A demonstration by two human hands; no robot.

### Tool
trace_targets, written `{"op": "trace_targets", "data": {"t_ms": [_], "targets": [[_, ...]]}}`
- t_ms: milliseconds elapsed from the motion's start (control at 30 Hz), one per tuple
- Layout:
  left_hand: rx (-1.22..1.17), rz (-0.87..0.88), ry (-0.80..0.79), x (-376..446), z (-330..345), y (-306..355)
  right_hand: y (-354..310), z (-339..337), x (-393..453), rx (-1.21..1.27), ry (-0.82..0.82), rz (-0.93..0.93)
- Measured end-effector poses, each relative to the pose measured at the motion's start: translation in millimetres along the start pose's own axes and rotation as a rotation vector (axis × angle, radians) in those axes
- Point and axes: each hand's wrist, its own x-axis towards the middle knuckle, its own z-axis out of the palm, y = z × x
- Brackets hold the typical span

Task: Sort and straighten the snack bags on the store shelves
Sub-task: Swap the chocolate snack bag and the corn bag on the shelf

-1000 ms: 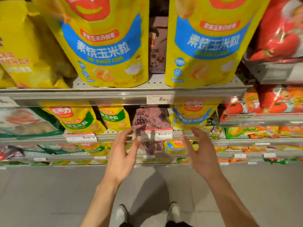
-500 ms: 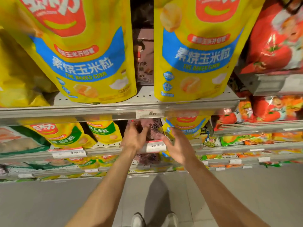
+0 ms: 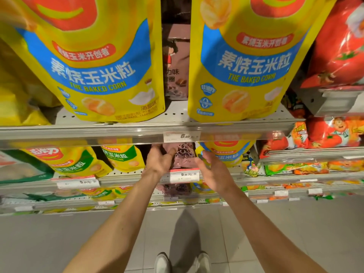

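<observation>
A pink-purple snack bag stands on the second shelf, between yellow-green corn bags on its left and a yellow-blue corn bag on its right. My left hand grips the pink bag's left edge, with the thumb across its front. My right hand has curled fingers at the bag's right edge, beside the yellow-blue bag. The upper shelf's rail hides the top of the pink bag.
Two large yellow baked corn bags stand on the upper shelf, with a brown bag behind the gap. Red tomato bags fill the right. A price tag sits below my hands. My shoes stand on grey floor.
Both hands have reached forward from open in front of the shelf edge onto the pink bag and closed on its two sides. The view has moved closer to the shelves.
</observation>
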Motion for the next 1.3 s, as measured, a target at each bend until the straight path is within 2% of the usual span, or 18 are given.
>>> {"op": "trace_targets", "data": {"t_ms": [133, 267, 333, 533, 667, 833, 1033, 1167, 1300], "targets": [[-0.092, 0.077, 0.040, -13, -10, -8, -16, 19, 16, -0.012, -0.057, -0.057], [0.080, 0.148, 0.070, -13, -11, -18, -32, 36, 34, 0.074, -0.129, -0.041], [0.143, 0.129, 0.041, -11, -9, -26, -36, 43, 41, 0.092, -0.158, -0.005], [0.133, -0.012, -0.003, -6, 0, -34, -33, 58, 56, 0.160, -0.191, 0.117], [-0.002, -0.066, 0.000, 0, 0, -35, -30, 62, 64, 0.204, -0.228, 0.169], [-0.276, -0.080, -0.017, 43, 18, -95, -31, 57, 63, 0.312, -0.220, 0.155], [-0.447, 0.002, 0.046, -13, -8, -11, -38, 40, 59, 0.349, -0.172, 0.058], [-0.543, -0.058, 0.100, -22, -17, 5, -53, 27, 50, 0.360, -0.190, 0.000], [-0.488, -0.028, 0.143, -36, -20, 13, -63, 16, 38, 0.379, -0.180, -0.031]]}}
